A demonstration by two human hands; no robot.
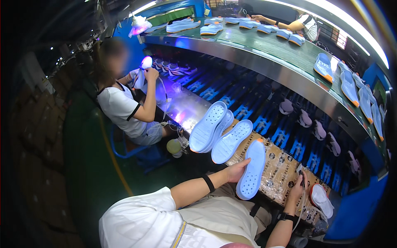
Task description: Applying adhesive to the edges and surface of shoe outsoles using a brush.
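Observation:
My left hand (pixel 238 170) grips a light blue shoe sole (pixel 253 165) by its edge, with the orange end pointing away from me and the dotted part towards me. In my right hand (pixel 296 189) is a slim dark-handled tool (pixel 302 173) with a pale tube trailing from it, held apart from the sole. Its tip is too small to make out. Just left of the held sole, another light blue sole (pixel 232 141) leans beside a stacked pair of soles (pixel 208 127). A white shoe with a red-orange rim (pixel 321 201) lies right of my right hand.
Brown printed paper under clear film covers the bench (pixel 275 175). Beyond it run blue racks (pixel 261 124) with several purple shoe parts. A raised green conveyor (pixel 248 33) carries more soles. At left, a seated co-worker (pixel 124 107) holds a white shoe piece (pixel 142 72) under purple light.

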